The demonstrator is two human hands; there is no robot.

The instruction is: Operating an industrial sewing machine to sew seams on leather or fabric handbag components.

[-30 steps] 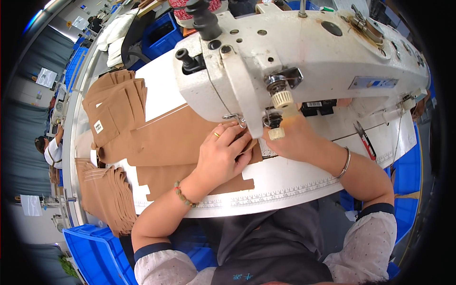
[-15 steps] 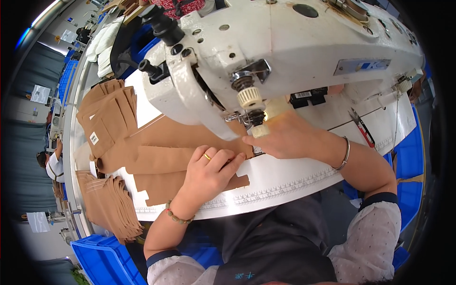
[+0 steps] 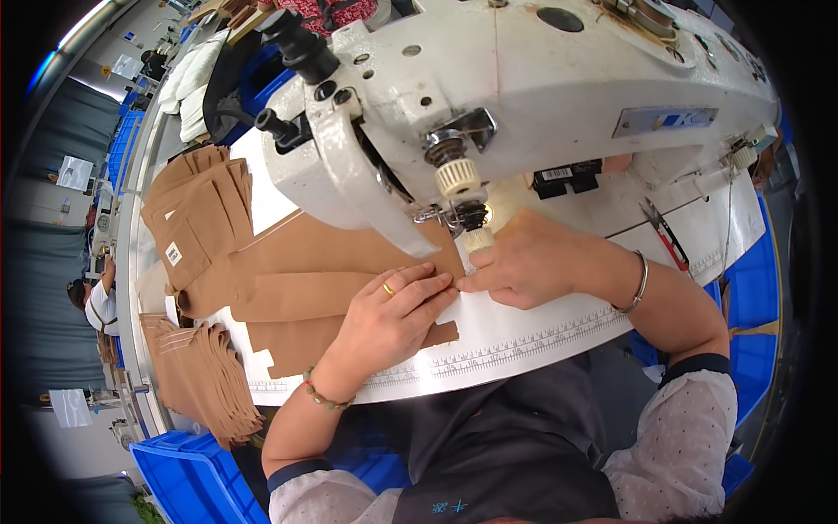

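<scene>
Two hands [image 3: 380, 319] closer together at brown cloth [image 3: 345, 249], one sewing machine [image 3: 541, 83].

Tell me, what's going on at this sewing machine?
A person is handling brown fabric laid out on a white table under the head of the sewing machine. The left hand rests on the cloth, and the right hand meets its right edge, fingertips close together; whether they pinch it is unclear. More brown pieces are stacked at the left, and red-handled thread snips lie to the right, out of both hands.
</scene>
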